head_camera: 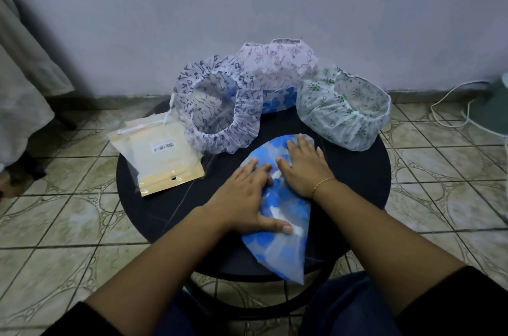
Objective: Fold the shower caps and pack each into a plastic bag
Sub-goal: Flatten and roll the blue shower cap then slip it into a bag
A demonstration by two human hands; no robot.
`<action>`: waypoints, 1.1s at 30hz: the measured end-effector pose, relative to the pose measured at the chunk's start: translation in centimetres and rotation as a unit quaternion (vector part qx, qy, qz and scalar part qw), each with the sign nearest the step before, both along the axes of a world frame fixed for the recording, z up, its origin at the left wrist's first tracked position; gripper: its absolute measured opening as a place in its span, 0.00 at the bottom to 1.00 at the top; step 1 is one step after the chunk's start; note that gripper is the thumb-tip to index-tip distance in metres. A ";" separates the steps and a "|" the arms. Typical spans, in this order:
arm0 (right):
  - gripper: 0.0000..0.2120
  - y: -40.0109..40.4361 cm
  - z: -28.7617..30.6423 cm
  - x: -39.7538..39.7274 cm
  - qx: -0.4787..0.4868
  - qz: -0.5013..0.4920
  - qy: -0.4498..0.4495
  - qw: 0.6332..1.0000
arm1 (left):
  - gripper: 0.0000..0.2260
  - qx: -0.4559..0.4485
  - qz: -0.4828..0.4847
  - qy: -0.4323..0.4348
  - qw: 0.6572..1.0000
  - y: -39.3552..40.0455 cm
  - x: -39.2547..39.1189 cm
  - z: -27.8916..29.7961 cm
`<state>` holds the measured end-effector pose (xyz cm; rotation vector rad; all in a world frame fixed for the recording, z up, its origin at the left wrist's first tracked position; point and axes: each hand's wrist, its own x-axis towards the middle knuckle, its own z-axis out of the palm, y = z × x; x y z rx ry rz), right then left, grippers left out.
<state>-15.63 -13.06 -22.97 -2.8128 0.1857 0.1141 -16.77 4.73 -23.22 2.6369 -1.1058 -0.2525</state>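
Blue-flowered translucent plastic, the shower cap (pixel 286 214) in hand lies flattened on the round black table (pixel 357 170), folded into a long wedge whose narrow tip hangs over the near edge toward the person's lap. Both hands lie flat on it with fingers straight, gripping nothing: the left hand (pixel 247 198) presses the middle of the wedge with its thumb stretched along the left edge, and the right hand (pixel 305 168) presses the wider far end, its fingertips near the rounded top. The step looks like smoothing the fold and pushing air out, so it is best done by sliding the palms outward from the crease while 1 hand pins the cap, since thin plastic like this probably springs back and slips on a smooth top. Another fold seems needed before it fits a bag. At the far side, well apart from the hands, sit 3 unfolded caps: a navy-print cap (pixel 217 110), a pink-print cap (pixel 277 66) and a green-print cap (pixel 343 107); more blue-flowered plastic shows between them. A stack of clear and cream zip bags (pixel 159 154) lies to the left, just beside the navy cap.
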 end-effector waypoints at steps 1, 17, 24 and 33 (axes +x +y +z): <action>0.30 0.3 -0.2 0.4 -0.004 -0.005 0.004 1.000 | 0.53 0.017 0.014 0.009 1.000 -0.1 -0.1 -0.2; 0.32 1.1 -1.0 3.9 -0.046 -0.015 0.052 0.997 | 0.63 0.099 0.089 -0.030 0.991 -2.6 -0.7 -1.1; 0.31 0.0 -0.5 2.5 0.019 0.069 -0.015 0.997 | 0.62 0.092 0.115 -0.018 0.989 -3.2 -1.1 -0.8; 0.24 -1.7 0.6 -9.0 0.061 0.227 -0.132 0.963 | 0.53 0.109 0.113 -0.007 0.988 -2.9 -1.1 -0.5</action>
